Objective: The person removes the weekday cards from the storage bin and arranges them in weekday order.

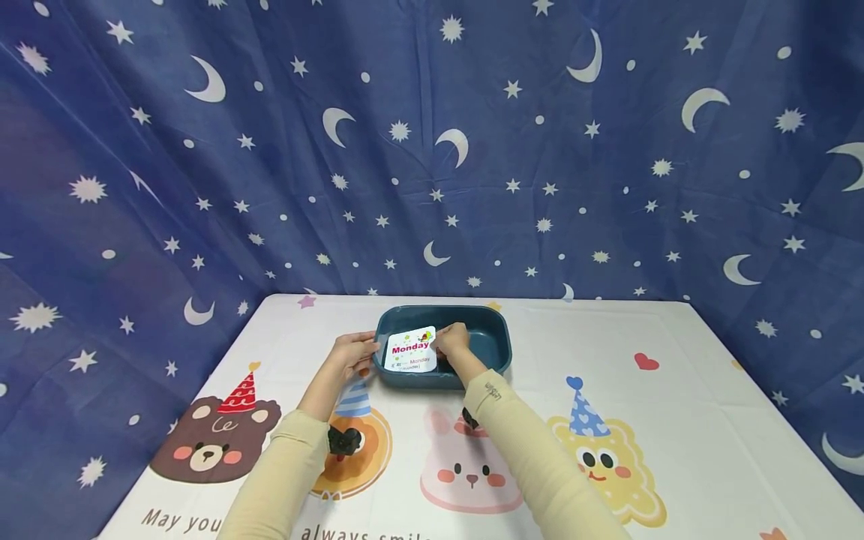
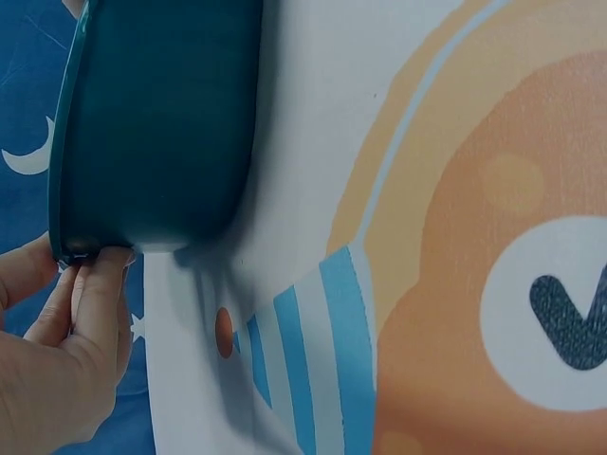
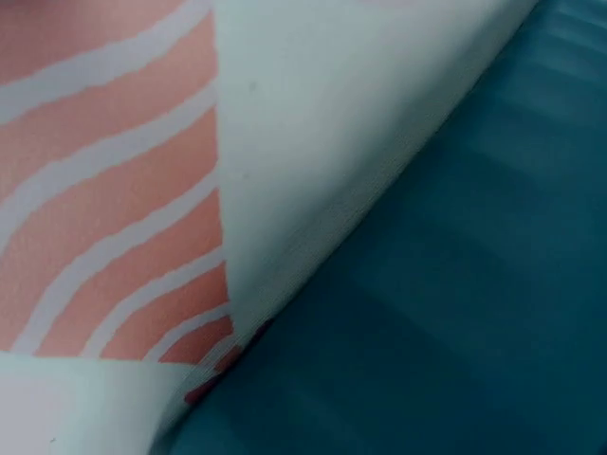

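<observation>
A dark teal rectangular bin point(image 1: 418, 382) stands upright near the table's far edge. Its outer wall point(image 2: 161, 123) fills the upper left of the left wrist view. My left hand point(image 1: 354, 351) grips the bin's left end, thumb and fingers about the rim in the left wrist view. Inside the bin area, a white card point(image 1: 410, 351) printed "Monday" leans tilted with its face toward me. My right hand point(image 1: 455, 339) reaches over the front rim and pinches the card's right edge; its fingertips are partly hidden. The right wrist view shows only the bin point(image 3: 427, 284) and tablecloth.
The white tablecloth point(image 1: 675, 420) carries printed cartoon figures, among them a bear point(image 1: 208, 450) and a pink rabbit point(image 1: 472, 480). Behind the table hangs a blue curtain point(image 1: 486, 225) with moons and stars, close to the bin's far side.
</observation>
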The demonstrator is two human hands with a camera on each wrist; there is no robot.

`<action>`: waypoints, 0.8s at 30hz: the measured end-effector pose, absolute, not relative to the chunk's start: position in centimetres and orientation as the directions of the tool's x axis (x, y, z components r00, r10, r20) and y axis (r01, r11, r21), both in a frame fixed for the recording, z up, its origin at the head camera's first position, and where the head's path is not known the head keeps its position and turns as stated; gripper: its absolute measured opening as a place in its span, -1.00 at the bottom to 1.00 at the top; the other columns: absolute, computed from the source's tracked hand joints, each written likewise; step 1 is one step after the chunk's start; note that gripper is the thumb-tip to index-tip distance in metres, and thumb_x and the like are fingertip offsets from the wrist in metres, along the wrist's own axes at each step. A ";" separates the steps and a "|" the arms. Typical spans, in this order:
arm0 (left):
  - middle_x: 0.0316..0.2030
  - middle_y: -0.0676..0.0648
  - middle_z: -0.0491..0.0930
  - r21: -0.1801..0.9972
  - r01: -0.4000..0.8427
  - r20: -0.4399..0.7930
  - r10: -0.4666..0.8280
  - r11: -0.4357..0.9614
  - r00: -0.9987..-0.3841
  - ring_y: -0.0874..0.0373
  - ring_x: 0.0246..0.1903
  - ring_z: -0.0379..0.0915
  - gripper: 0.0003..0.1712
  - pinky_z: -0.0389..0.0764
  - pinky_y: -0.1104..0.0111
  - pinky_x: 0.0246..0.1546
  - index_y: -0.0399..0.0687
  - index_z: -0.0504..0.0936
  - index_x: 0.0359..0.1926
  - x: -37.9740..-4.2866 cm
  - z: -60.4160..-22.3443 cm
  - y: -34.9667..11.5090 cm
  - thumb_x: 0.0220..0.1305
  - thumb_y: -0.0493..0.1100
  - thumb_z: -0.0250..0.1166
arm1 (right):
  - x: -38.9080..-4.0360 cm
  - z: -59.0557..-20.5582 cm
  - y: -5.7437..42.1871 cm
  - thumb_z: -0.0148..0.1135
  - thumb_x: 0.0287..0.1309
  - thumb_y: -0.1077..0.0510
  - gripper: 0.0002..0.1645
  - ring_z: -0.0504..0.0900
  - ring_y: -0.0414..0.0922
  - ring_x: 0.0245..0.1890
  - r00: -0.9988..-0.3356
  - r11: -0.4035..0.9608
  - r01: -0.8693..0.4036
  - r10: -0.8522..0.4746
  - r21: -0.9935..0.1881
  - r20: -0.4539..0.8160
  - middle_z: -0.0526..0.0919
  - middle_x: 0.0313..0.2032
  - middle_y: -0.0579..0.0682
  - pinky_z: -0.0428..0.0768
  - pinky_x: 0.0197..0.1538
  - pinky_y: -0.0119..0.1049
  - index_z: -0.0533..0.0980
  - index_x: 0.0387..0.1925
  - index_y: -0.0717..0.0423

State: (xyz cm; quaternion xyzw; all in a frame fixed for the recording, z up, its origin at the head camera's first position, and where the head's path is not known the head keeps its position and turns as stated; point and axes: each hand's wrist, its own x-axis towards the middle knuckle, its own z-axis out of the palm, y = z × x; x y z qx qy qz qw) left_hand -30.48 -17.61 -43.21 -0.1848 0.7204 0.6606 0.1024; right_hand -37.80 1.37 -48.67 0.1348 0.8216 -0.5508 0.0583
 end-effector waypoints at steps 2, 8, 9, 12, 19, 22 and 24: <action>0.20 -0.30 0.43 0.913 -0.404 -0.394 -0.131 0.063 -0.910 0.08 -0.08 0.54 -0.49 0.62 0.47 -0.28 -0.29 0.37 0.26 -30.5 -43.3 -17.6 0.28 -0.38 0.15 | -36.1 -46.5 1.2 0.33 -0.14 0.47 -0.80 0.48 -0.15 -0.72 -0.942 0.382 0.329 0.191 -0.864 -0.274 0.61 -0.55 0.12 0.60 -0.57 -0.30 0.61 -0.36 0.34; 0.22 -0.29 0.41 0.914 -0.399 -0.389 -0.126 0.071 -0.913 0.08 -0.06 0.53 -0.49 0.63 0.38 -0.13 -0.30 0.36 0.27 -30.5 -43.3 -17.6 0.29 -0.37 0.15 | -33.3 -43.8 1.5 0.30 -0.10 0.43 -0.88 0.36 -0.23 -0.75 -0.955 0.416 0.286 0.194 -0.863 -0.223 0.46 -0.66 -0.01 0.50 -0.66 -0.46 0.61 -0.41 0.39; 0.22 -0.30 0.41 0.916 -0.396 -0.386 -0.124 0.070 -0.914 0.10 -0.10 0.54 -0.49 0.63 0.37 -0.12 -0.31 0.36 0.26 -30.5 -43.3 -17.6 0.29 -0.37 0.14 | -33.2 -43.7 1.6 0.30 -0.10 0.43 -0.88 0.36 -0.24 -0.76 -0.956 0.421 0.282 0.195 -0.862 -0.218 0.44 -0.68 -0.02 0.49 -0.66 -0.46 0.61 -0.41 0.39; 0.22 -0.31 0.40 0.920 -0.385 -0.375 -0.119 0.070 -0.919 0.21 -0.24 0.54 -0.49 0.63 0.38 -0.12 -0.33 0.35 0.26 -30.5 -43.2 -17.4 0.29 -0.38 0.13 | -33.3 -43.5 1.9 0.26 -0.11 0.42 -0.88 0.36 -0.23 -0.78 -0.957 0.426 0.279 0.193 -0.861 -0.215 0.40 -0.74 -0.04 0.44 -0.70 -0.48 0.62 -0.42 0.39; 0.22 -0.31 0.39 0.921 -0.384 -0.375 -0.123 0.063 -0.919 0.19 -0.24 0.53 -0.49 0.62 0.45 -0.25 -0.34 0.34 0.27 -30.4 -43.5 -17.6 0.30 -0.38 0.12 | -33.4 -44.0 1.9 0.19 0.02 0.43 -0.83 0.39 -0.21 -0.68 -0.944 0.332 0.325 0.160 -0.885 -0.287 0.51 -0.57 0.04 0.41 -0.68 -0.49 0.62 -0.30 0.36; 0.21 -0.31 0.41 0.921 -0.385 -0.375 -0.133 0.057 -0.917 0.21 -0.29 0.53 -0.50 0.55 0.54 -0.43 -0.34 0.35 0.26 -30.3 -43.6 -17.6 0.30 -0.38 0.13 | -33.4 -44.1 1.9 0.17 0.06 0.41 -0.80 0.40 -0.19 -0.64 -0.946 0.346 0.321 0.146 -0.881 -0.288 0.57 -0.45 0.09 0.40 -0.67 -0.49 0.61 -0.24 0.36; 0.21 -0.31 0.41 0.922 -0.383 -0.373 -0.134 0.054 -0.918 0.24 -0.34 0.51 -0.50 0.54 0.55 -0.45 -0.33 0.35 0.26 -30.4 -43.5 -17.4 0.30 -0.38 0.13 | -33.4 -43.9 2.0 0.15 0.08 0.40 -0.78 0.41 -0.19 -0.63 -0.949 0.351 0.315 0.134 -0.882 -0.285 0.58 -0.42 0.10 0.40 -0.67 -0.48 0.60 -0.22 0.37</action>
